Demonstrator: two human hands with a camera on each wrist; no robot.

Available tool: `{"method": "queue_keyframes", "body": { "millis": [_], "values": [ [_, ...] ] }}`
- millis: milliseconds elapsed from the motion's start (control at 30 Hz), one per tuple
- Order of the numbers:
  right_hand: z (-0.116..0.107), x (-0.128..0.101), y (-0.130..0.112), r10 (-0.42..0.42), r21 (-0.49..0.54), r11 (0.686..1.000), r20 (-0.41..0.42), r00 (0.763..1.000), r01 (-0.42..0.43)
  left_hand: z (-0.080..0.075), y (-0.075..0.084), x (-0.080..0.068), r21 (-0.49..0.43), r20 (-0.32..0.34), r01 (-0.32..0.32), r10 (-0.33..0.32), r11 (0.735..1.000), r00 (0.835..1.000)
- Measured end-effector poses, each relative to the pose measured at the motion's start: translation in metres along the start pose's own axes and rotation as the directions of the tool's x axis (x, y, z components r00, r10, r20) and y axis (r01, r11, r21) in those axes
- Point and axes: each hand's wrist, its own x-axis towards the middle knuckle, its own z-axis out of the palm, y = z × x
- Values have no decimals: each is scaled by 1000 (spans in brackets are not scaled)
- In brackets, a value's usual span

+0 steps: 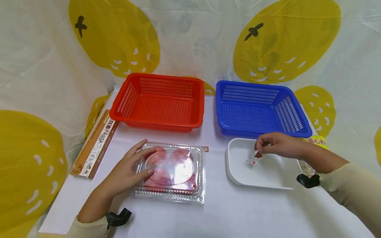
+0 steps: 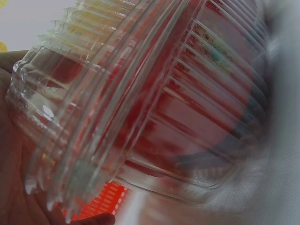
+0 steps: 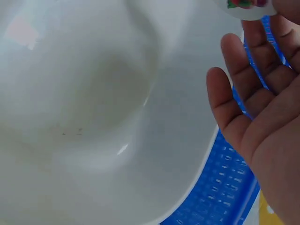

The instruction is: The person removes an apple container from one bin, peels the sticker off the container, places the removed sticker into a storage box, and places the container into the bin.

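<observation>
A clear plastic clamshell box (image 1: 175, 195) with red contents lies on the white-covered table. My left hand (image 1: 126, 167) rests on its left side, thumb and fingers spread over the lid. In the left wrist view, the ridged rim of the box (image 2: 140, 93) fills most of the picture. My right hand (image 1: 279, 145) pinches a small printed slip (image 1: 253, 160) above a white plastic tray (image 1: 262, 177). Seen from the right wrist, a white piece (image 3: 251, 13) with red and green print sits at the fingertips, partly cut off by the frame.
Behind stand a red basket (image 1: 157, 125) and a blue basket (image 1: 262, 132). A long pasta box (image 1: 96, 145) lies at the left. A yellow-topped packet (image 1: 318, 141) is partly hidden behind the right arm. Near the clamshell's far right corner lies a small orange label (image 1: 205, 149).
</observation>
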Motion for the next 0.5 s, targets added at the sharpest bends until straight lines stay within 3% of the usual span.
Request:
{"method": "queue_keyframes", "body": {
  "millis": [167, 500],
  "values": [
    [12, 10, 14, 24, -30, 999, 85, 996, -21, -2, 1, 0, 7, -3, -9, 9, 1000, 1000],
    [27, 22, 33, 37, -187, 982, 46, 998, -27, -1, 1, -2, -4, 2, -15, 15, 1000, 1000]
  ]
}}
